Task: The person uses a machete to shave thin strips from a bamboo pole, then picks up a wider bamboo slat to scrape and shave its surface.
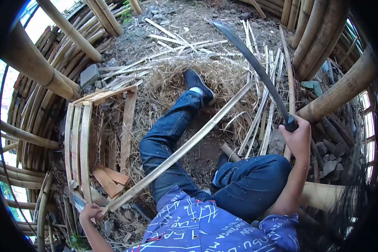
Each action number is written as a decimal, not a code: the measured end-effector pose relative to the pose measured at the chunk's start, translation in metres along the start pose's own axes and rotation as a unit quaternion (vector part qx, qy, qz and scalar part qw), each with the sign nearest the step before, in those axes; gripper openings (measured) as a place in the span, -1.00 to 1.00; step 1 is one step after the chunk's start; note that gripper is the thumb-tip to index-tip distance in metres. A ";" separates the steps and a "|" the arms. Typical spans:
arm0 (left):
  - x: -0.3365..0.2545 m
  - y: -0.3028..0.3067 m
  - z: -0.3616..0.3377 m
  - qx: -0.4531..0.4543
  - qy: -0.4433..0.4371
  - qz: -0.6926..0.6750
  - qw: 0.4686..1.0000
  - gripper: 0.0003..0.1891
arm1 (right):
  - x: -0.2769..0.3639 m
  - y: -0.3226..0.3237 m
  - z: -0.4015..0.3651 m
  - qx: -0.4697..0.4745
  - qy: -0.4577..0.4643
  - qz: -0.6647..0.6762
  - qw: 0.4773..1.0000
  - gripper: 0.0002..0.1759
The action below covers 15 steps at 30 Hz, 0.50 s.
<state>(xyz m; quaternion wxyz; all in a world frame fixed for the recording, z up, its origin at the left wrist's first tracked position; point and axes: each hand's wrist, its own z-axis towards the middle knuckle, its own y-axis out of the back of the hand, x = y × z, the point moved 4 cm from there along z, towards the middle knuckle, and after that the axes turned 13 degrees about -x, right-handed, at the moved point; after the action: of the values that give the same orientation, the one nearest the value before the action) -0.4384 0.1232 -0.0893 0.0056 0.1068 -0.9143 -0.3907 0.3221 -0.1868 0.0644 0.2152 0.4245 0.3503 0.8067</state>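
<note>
At three o'clock, the right hand [297,133] grips a long, curved, dark-metal machete [262,73], tip near twelve. At eight, the left hand [91,212] holds a long, pale, bamboo-like strip [176,157] slanting toward two, across blue denim jeans [252,180].

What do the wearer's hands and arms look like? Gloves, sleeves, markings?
Left hand and right hand both bare: no gloves, rings or watch visible. Forearms uncovered. Right sleeve is short, blue-purple with white lettering, matching the shirt. Left sleeve's edge isn't clear.
</note>
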 end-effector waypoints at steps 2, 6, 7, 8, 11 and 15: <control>0.016 0.000 0.020 -0.086 -0.017 0.126 0.988 -0.54 | 0.002 -0.002 -0.002 0.002 -0.007 0.010 1.000 -0.76; -0.154 -0.008 -0.075 -0.285 -0.224 0.153 0.919 -0.24 | 0.006 -0.005 -0.004 0.034 -0.013 -0.006 0.999 -0.76; -0.184 -0.017 -0.085 -0.270 -0.267 0.124 0.917 -0.21 | 0.007 -0.005 -0.004 0.040 -0.009 -0.010 0.999 -0.76; -0.206 -0.024 -0.092 -0.255 -0.309 0.094 0.912 -0.17 | 0.008 -0.005 -0.004 0.043 -0.002 -0.017 0.999 -0.76; -0.228 -0.040 -0.083 -0.236 -0.362 0.136 0.892 -0.16 | 0.009 -0.009 -0.004 0.051 0.003 -0.032 0.998 -0.77; -0.204 -0.052 -0.053 -0.220 -0.384 0.154 0.884 -0.11 | 0.010 -0.010 -0.006 0.057 0.011 -0.053 0.997 -0.77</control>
<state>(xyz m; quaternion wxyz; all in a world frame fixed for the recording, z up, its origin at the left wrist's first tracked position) -0.2244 0.0915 -0.0750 -0.2622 -0.1972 -0.7408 -0.5862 0.3121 -0.1762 0.0597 0.2295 0.4080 0.4200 0.7775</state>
